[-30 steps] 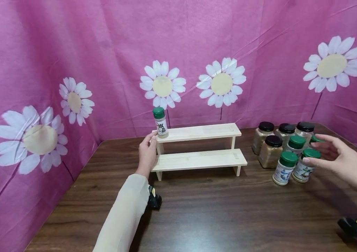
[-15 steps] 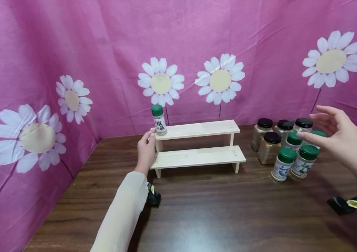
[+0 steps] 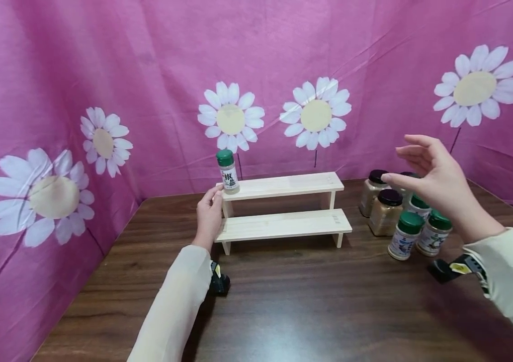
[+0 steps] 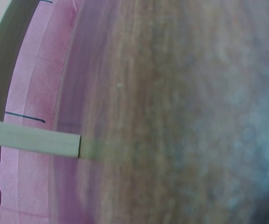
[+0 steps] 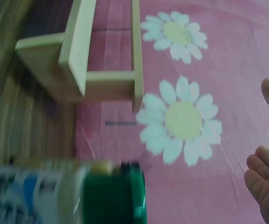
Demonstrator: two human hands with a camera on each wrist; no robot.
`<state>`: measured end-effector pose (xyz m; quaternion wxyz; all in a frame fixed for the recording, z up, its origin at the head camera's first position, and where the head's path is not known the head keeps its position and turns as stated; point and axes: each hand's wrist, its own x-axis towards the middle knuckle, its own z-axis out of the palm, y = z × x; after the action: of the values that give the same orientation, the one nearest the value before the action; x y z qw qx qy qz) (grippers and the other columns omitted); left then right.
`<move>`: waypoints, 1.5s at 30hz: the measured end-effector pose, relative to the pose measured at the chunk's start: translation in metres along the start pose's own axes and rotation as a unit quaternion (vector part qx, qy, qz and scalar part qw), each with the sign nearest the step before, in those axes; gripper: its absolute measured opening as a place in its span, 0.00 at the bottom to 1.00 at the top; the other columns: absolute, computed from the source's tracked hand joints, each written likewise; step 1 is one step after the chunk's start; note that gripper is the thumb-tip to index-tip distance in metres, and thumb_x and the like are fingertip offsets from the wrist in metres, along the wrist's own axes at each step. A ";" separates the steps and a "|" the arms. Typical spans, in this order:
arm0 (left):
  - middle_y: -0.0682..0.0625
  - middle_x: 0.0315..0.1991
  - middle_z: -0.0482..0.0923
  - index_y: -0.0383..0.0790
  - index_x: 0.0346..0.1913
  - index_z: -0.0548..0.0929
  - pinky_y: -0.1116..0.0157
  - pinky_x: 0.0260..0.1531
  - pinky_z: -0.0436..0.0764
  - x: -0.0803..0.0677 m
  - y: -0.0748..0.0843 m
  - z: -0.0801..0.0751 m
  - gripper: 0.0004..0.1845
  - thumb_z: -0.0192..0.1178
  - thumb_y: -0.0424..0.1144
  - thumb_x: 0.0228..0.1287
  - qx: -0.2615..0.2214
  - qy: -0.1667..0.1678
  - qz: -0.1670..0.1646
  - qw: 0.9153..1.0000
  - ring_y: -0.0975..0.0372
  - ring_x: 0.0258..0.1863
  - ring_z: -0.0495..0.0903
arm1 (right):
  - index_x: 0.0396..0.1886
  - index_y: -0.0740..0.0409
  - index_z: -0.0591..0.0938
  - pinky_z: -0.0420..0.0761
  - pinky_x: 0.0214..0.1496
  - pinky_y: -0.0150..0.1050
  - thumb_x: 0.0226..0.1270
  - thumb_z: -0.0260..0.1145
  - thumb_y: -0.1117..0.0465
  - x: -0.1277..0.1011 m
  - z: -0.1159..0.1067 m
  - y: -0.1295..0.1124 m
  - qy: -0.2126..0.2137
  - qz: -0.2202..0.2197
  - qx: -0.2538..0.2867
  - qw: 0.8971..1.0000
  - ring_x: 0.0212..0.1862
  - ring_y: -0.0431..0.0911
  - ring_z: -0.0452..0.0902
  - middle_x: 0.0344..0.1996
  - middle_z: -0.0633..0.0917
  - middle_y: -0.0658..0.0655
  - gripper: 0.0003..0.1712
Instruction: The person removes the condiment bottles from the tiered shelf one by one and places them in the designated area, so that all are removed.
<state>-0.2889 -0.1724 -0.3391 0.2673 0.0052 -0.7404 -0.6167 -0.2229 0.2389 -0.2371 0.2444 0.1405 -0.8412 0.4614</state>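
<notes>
My left hand (image 3: 209,213) grips the left end of a two-step wooden display rack (image 3: 283,225), with thumb and fingers at the upper shelf's edge. Just beside those fingertips, a green-capped seasoning shaker (image 3: 228,172) stands upright at the left end of the upper shelf. My right hand (image 3: 437,183) is raised over the group of jars, thumb and fingers spread apart and holding nothing. Below it are a green-capped shaker (image 3: 405,236) and another green-capped shaker (image 3: 434,235). The right wrist view shows a green cap (image 5: 113,198) close up, apart from the fingers (image 5: 267,170).
Black-capped spice jars, including a front one (image 3: 385,213) and a back one (image 3: 372,193), stand right of the rack; my right hand partly hides the group. The brown wooden table (image 3: 283,301) ends at a pink curtain (image 3: 166,100) with daisies.
My right hand has risen from beside the green-capped shakers and moved left over the jars, still without anything in it. The left hand stays at the rack; the view has shifted slightly.
</notes>
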 end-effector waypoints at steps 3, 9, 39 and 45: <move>0.48 0.56 0.76 0.40 0.51 0.81 0.66 0.45 0.68 0.000 0.000 0.002 0.14 0.50 0.37 0.68 -0.005 -0.002 0.001 1.000 0.62 0.46 0.69 | 0.65 0.46 0.63 0.65 0.52 0.15 0.51 0.73 0.62 0.005 0.011 -0.007 -0.008 -0.002 0.006 1.000 0.54 0.33 0.68 0.46 0.74 0.41 0.43; 0.48 0.56 0.76 0.41 0.52 0.81 0.66 0.45 0.69 0.002 0.001 0.003 0.15 0.50 0.38 0.68 0.000 -0.007 0.006 1.000 0.62 0.46 0.70 | 0.64 0.47 0.64 0.67 0.54 0.19 0.51 0.73 0.61 0.013 0.032 -0.013 -0.017 0.000 0.038 0.999 0.55 0.37 0.70 0.46 0.74 0.43 0.41; 0.48 0.57 0.75 0.39 0.52 0.80 0.71 0.40 0.68 0.001 0.003 0.002 0.15 0.49 0.37 0.68 -0.006 -0.002 0.004 1.000 0.64 0.45 0.69 | 0.62 0.61 0.65 0.70 0.60 0.41 0.54 0.69 0.64 0.049 0.194 -0.044 -0.074 0.059 0.262 0.960 0.57 0.53 0.71 0.53 0.76 0.64 0.36; 0.48 0.56 0.76 0.40 0.52 0.80 0.74 0.31 0.67 0.000 0.000 0.002 0.15 0.49 0.37 0.68 -0.007 -0.001 -0.005 1.000 0.65 0.36 0.68 | 0.65 0.58 0.64 0.67 0.63 0.39 0.54 0.71 0.59 0.049 0.227 -0.057 -0.088 0.059 0.239 0.965 0.61 0.52 0.68 0.58 0.74 0.62 0.40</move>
<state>-0.2899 -0.1705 -0.3387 0.2636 0.0069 -0.7365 -0.6230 -0.3021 0.0160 -0.2737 0.1011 0.1849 -0.7317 0.6482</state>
